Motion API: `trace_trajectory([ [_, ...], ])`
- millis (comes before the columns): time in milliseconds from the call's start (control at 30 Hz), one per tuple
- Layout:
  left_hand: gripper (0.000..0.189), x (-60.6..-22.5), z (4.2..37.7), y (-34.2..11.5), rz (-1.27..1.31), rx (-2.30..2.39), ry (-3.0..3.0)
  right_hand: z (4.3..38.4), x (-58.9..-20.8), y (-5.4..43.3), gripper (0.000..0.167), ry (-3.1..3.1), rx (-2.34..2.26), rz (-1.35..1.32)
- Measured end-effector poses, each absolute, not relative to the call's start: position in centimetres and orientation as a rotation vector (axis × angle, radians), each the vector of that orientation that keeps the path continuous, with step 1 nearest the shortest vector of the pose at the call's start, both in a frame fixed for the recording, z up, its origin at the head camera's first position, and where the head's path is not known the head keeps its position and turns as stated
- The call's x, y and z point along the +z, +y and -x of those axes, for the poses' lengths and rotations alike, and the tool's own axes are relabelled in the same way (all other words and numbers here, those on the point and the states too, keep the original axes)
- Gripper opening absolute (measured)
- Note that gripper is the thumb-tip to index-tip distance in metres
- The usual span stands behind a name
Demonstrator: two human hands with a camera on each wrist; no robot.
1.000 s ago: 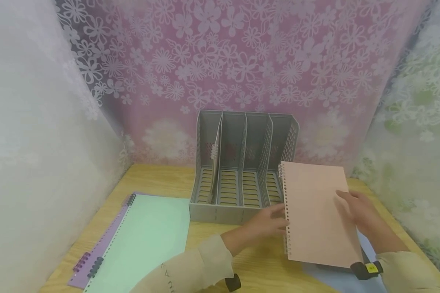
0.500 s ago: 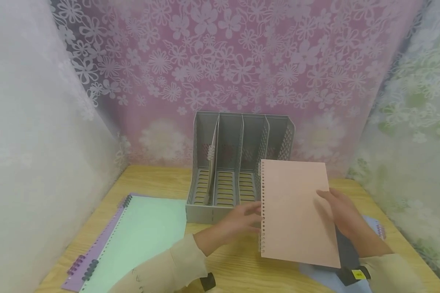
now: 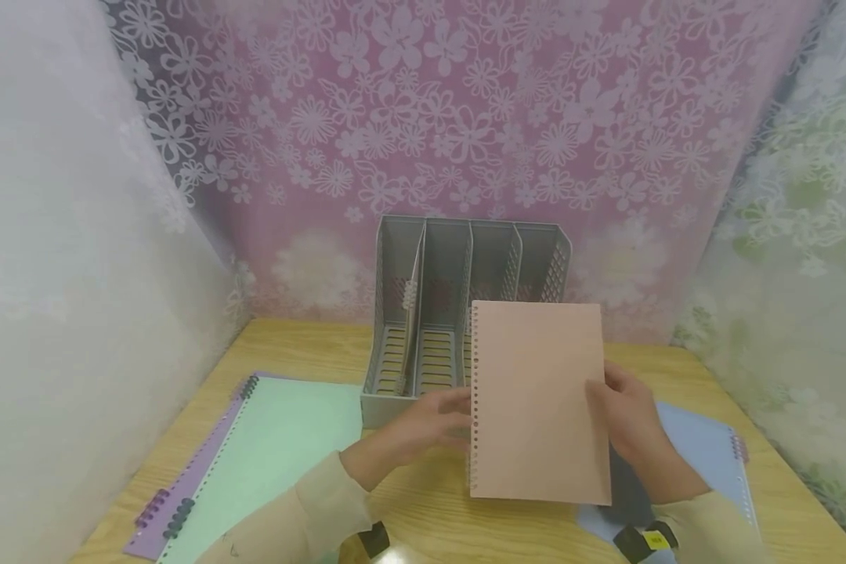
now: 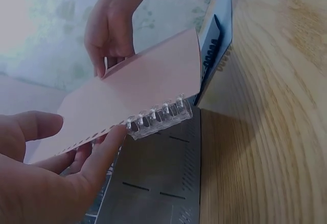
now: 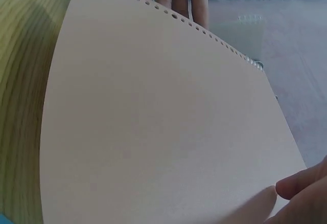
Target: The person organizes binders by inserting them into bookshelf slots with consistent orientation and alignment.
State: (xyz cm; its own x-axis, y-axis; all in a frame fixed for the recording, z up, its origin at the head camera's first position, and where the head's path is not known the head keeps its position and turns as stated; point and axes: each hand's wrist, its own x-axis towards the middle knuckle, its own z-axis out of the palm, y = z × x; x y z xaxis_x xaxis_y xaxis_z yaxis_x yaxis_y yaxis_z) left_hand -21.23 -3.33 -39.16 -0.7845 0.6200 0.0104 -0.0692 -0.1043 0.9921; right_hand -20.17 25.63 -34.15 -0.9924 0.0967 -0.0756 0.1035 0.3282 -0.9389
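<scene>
A pale pink ring-bound notebook (image 3: 536, 399) is raised over the table in front of the grey file rack (image 3: 444, 266), its clear rings along the left edge. My right hand (image 3: 634, 427) pinches its right edge, thumb on the cover and fingers behind. At the ring side is my left hand (image 3: 416, 431). In the left wrist view, fingers (image 4: 104, 155) of the left hand lie extended under the punched edge, while its thumb stands apart from the cover. The right wrist view shows the pink cover (image 5: 153, 111) up close, with the right thumb on it.
A ring-bound notebook (image 3: 410, 321) leans in the rack's leftmost compartment. Mint green (image 3: 282, 454) and purple (image 3: 183, 489) notebooks overlap on the table at left. At right lie a light blue notebook (image 3: 708, 450) and a dark one (image 3: 626, 489). Curtains surround the table.
Both hands have moved left with the pink notebook, which now covers the rack's right front and stands straighter. More of the blue notebook at right shows.
</scene>
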Motion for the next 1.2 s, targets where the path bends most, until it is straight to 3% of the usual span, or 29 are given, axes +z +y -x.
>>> trace_trajectory([
  [300, 0.052, -39.9, 21.6, -4.7, -0.593, 1.933, 1.741, 20.3, -34.7, 24.1, 0.054, 2.466, -1.977, -0.258],
  [633, 0.047, -40.6, 21.9, -5.5, -0.538, 1.944, 1.767, 20.2, -34.3, 23.4, 0.054, 2.307, -2.107, -0.212],
  [933, 0.05, -40.9, 22.1, -6.6, -0.529, 1.937, 1.764, 19.8, -34.0, 22.0, 0.037, 2.272, -2.177, -0.134],
  [1200, 0.047, -40.7, 22.4, -8.0, -0.57, 1.883, 1.791, 19.9, -34.0, 20.9, 0.049, 2.266, -2.1, -0.11],
])
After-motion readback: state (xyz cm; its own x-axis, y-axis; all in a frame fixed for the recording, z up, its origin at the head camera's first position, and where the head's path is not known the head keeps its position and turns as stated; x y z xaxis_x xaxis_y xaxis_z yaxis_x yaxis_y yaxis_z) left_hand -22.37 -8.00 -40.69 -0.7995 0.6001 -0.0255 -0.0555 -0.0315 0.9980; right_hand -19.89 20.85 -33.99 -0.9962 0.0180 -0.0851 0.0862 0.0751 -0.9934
